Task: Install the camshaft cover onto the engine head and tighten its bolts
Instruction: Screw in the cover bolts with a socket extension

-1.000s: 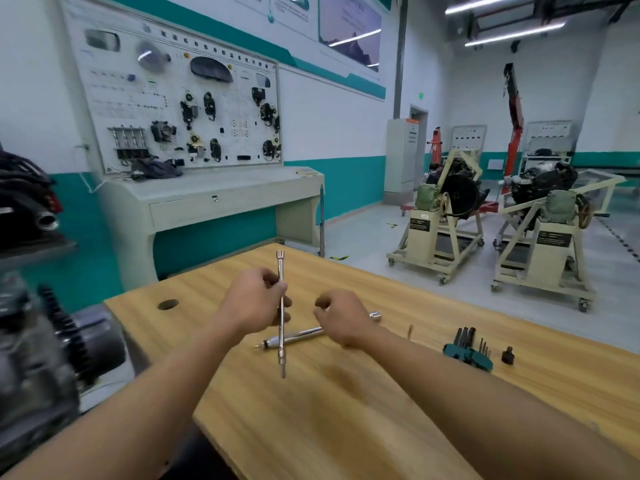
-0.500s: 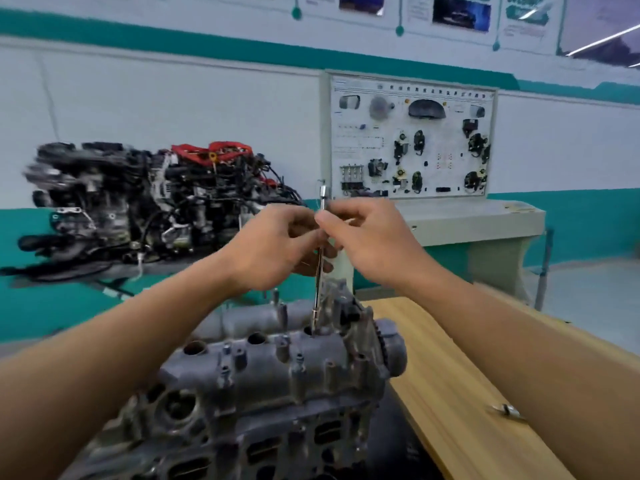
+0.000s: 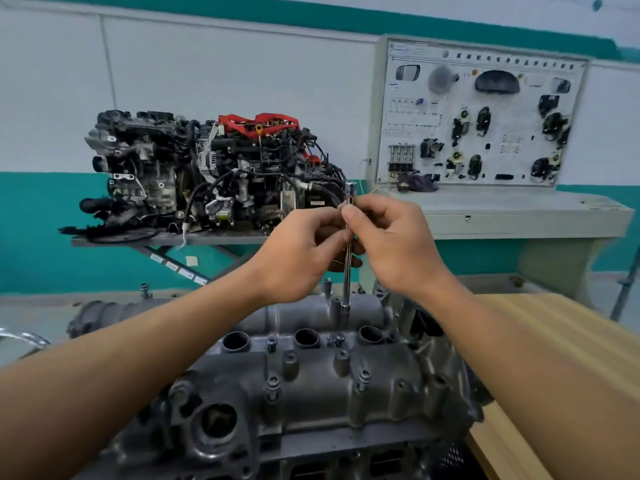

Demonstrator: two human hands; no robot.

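standing the driver (image 3: 347,278) upright, tip on the cover (image 3: 311,382), far row; cover sits on the head (image 3: 346,457), left of the bench (image 3: 554,323). a second ago the driver was held over the bench. left hand (image 3: 301,251), right hand (image 3: 391,244): each grip pinches the shaft. tightening judged starting.

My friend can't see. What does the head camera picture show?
A left hand and a right hand pinch a long thin silver metal driver upright, its lower tip meeting the grey cast-metal camshaft cover. Behind stand a black wired engine and a white parts board.
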